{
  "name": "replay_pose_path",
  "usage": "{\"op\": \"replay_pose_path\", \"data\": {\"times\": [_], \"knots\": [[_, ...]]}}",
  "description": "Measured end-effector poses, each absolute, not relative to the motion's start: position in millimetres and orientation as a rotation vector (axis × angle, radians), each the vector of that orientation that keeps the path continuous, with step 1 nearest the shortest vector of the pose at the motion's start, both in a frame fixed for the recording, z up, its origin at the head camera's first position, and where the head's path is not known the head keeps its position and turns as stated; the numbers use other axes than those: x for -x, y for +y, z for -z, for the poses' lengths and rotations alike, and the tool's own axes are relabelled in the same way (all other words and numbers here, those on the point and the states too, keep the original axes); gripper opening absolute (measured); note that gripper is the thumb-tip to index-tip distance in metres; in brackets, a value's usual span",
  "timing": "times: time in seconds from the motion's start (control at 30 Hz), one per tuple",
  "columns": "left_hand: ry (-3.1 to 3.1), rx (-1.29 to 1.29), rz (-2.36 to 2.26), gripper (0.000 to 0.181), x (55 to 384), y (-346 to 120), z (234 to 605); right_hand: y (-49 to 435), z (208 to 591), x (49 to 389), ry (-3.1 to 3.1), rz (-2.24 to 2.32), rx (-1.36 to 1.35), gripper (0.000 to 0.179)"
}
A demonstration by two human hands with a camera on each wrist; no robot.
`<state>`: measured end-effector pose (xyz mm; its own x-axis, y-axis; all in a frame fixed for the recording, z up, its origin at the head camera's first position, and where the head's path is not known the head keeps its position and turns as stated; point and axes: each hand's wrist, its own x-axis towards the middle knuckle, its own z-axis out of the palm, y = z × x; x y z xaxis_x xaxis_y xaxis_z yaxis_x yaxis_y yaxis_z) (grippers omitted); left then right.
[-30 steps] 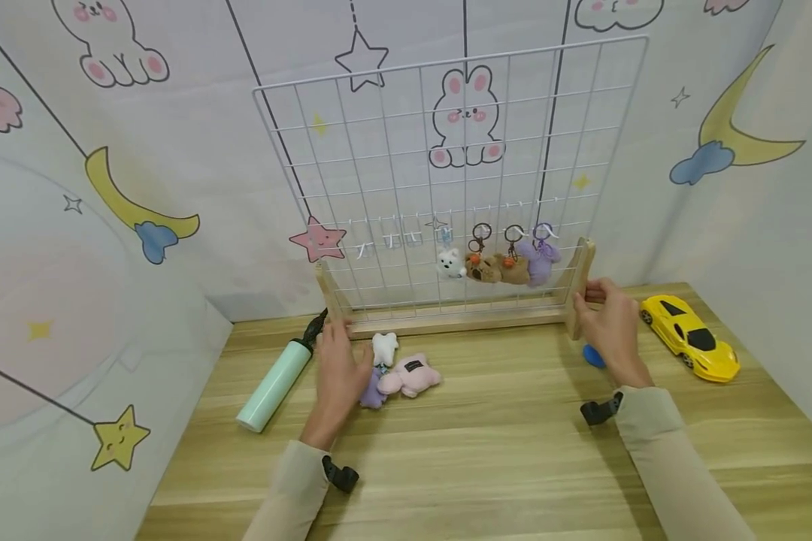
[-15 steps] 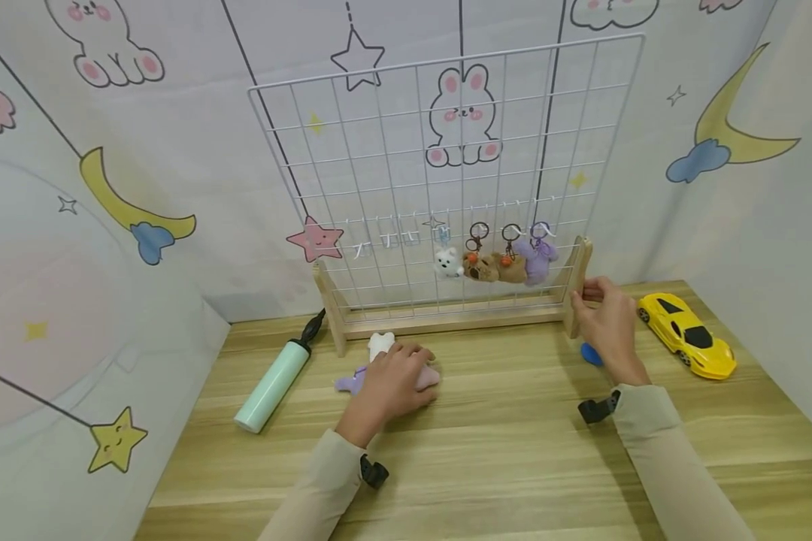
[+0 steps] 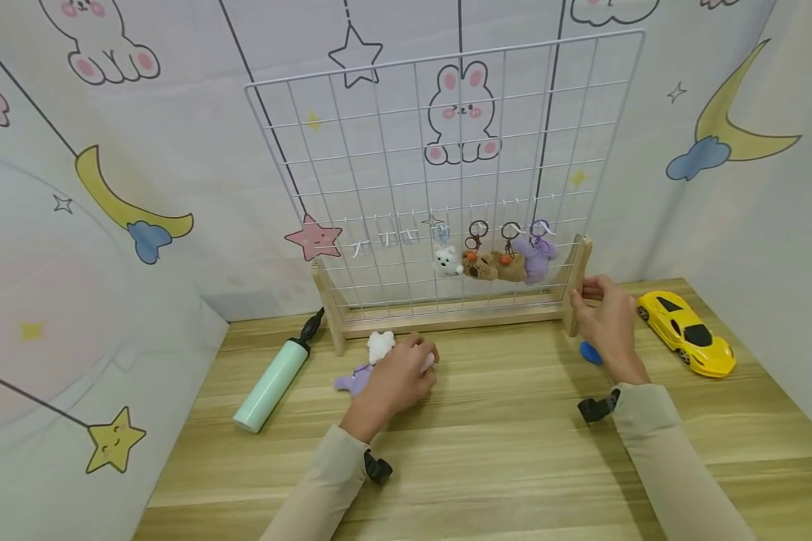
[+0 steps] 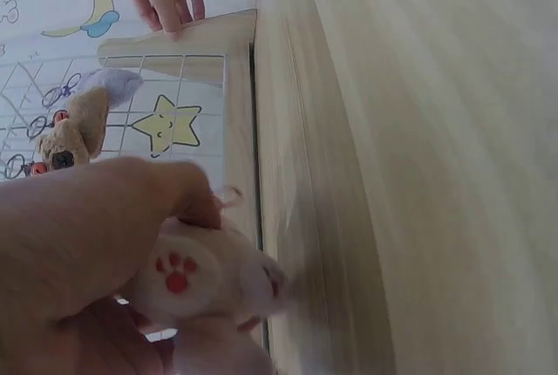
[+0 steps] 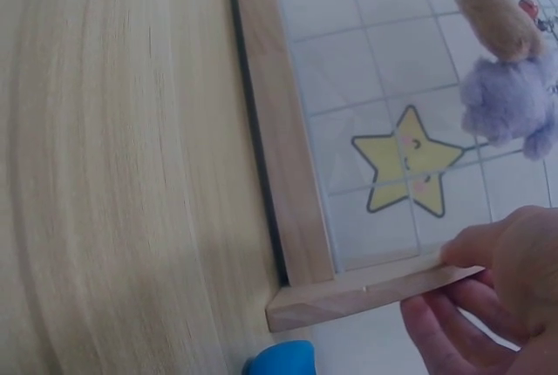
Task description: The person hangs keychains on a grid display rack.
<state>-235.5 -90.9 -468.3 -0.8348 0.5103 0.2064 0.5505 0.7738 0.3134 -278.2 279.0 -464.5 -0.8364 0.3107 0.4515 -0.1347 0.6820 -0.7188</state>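
My left hand (image 3: 401, 377) grips a pale pink plush toy (image 4: 196, 275) with a red paw print, just above the table. Most of that toy is covered by the hand in the head view. Beside the hand lie a white plush (image 3: 380, 346) and a purple plush (image 3: 356, 381). At the other side, my right hand (image 3: 607, 319) pinches the right upright of the wooden stand (image 5: 379, 295) between thumb and fingers. This stand carries a white wire grid (image 3: 406, 176). From its hooks hang a white bear charm (image 3: 448, 261), brown plush keychains (image 3: 510, 268) and a purple one (image 3: 537, 261).
Left of the stand lies a mint-green hand pump (image 3: 272, 387) with a black nozzle. A yellow toy car (image 3: 687, 334) stands right of my right hand. A small blue object (image 3: 589, 353) sits by the stand's right foot. Several white hooks (image 3: 387, 238) on the grid's left bear no plush.
My left hand has left the stand's left side, moved right and down to the plush toys, and closed on the pink one. The purple plush has shifted left. My right hand stays put.
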Motion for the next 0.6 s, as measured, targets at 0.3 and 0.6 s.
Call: {"op": "replay_pose_path", "data": {"times": [0.3,0.6], "knots": [[-2.628,0.799,0.896,0.004,240.9,-94.0,464.2,278.8,465.3,279.3,-2.317,-1.044,0.109,0.029],[-2.537,0.735,1.058,0.005,239.3,-94.7,460.4,280.3,466.3,278.9,-2.338,-1.045,0.133,0.031]]}}
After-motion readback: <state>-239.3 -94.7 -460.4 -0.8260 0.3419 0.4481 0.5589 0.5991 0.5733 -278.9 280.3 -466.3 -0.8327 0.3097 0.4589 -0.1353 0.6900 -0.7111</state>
